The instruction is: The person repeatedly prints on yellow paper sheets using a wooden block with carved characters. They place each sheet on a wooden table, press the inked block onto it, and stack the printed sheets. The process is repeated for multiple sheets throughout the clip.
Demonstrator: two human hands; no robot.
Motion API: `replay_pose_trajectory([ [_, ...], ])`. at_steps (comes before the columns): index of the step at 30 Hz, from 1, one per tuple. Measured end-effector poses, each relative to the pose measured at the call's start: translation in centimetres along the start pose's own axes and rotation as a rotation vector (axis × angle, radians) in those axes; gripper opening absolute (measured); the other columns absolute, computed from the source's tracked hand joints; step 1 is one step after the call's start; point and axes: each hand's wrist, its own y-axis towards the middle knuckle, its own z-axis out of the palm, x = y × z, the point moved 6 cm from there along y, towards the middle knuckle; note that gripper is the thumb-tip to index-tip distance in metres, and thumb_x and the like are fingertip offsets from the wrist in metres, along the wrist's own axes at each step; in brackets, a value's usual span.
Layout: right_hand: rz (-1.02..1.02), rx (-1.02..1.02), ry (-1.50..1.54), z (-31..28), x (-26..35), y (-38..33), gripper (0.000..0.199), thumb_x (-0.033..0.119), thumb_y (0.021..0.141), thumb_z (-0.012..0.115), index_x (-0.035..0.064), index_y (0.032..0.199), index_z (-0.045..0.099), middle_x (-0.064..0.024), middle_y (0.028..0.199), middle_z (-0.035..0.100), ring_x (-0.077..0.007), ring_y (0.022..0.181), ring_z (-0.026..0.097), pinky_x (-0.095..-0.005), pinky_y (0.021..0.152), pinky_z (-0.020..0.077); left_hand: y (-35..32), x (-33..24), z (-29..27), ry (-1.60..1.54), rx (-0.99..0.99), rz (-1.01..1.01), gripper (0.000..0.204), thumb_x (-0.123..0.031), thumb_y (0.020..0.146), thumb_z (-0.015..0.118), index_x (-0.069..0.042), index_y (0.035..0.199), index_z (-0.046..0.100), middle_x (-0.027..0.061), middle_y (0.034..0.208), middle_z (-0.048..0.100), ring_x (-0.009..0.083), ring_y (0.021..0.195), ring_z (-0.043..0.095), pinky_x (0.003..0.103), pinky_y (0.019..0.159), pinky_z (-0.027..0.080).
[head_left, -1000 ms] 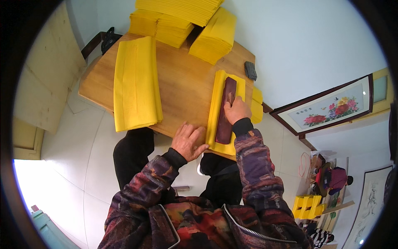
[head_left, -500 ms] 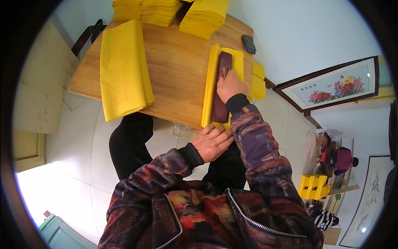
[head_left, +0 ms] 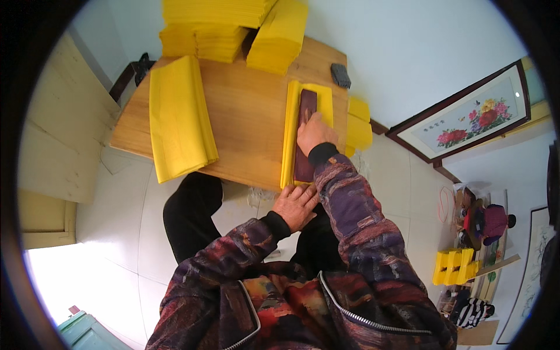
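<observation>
My right hand (head_left: 317,133) is closed around the grip on top of a long dark red wooden block (head_left: 304,166). The block lies lengthwise on folded yellow paper (head_left: 325,100) at the right side of the wooden table. At the near end of that paper, my left hand (head_left: 293,207) rests with its fingers stretched out, the fingertips touching the paper's edge. A folded bundle of yellow paper (head_left: 179,125) lies on the left of the table, its near end hanging past the edge.
Tall stacks of yellow paper (head_left: 205,41) stand at the table's far side. A small dark grey block (head_left: 340,76) sits at the far right corner. More yellow paper (head_left: 359,125) shows beyond the right edge. A framed flower picture (head_left: 466,119) is at the right wall.
The whole view has shifted, so the table appears slightly lower and the far stacks show more. Both hands stay in nearly the same places on the block and the paper.
</observation>
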Motion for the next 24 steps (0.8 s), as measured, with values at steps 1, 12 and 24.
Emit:
replay_pose_trajectory([
  [1,0.012,0.034,-0.006,0.1,-0.2,0.1,0.032,0.031,0.085,0.047,0.0003,0.097,0.048,-0.0239,0.085,0.062,-0.0408,0.081,0.060,-0.0488,0.072,0.0461,0.0,-0.1,-0.3,0.007,-0.015,-0.001,0.050,-0.034,0.071,0.064,-0.009,0.112,0.053,0.0077,0.122,0.047,0.0254,0.106,0.044,0.042,0.094,0.032],
  [12,0.147,-0.115,1.778,-7.3,-14.0,-1.3,0.026,0.030,0.089,0.049,0.0057,0.094,0.057,-0.0042,0.080,0.061,-0.0175,0.065,0.057,-0.0339,0.056,0.0452,0.8,-2.6,-4.1,-0.047,-0.009,0.042,0.056,-0.025,0.075,0.063,-0.008,0.125,0.044,0.0109,0.127,0.045,0.0298,0.114,0.043,0.042,0.094,0.034],
  [24,0.434,0.071,2.367,4.5,-23.1,-16.9,0.026,0.032,0.090,0.046,0.0072,0.084,0.051,-0.0056,0.065,0.051,-0.0153,0.049,0.044,-0.0255,0.042,0.0385,5.9,16.7,-0.3,-0.605,-0.116,-0.744,0.026,-0.018,0.085,0.057,0.002,0.101,0.057,0.0051,0.074,0.057,0.0130,0.064,0.054,0.027,0.056,0.044],
])
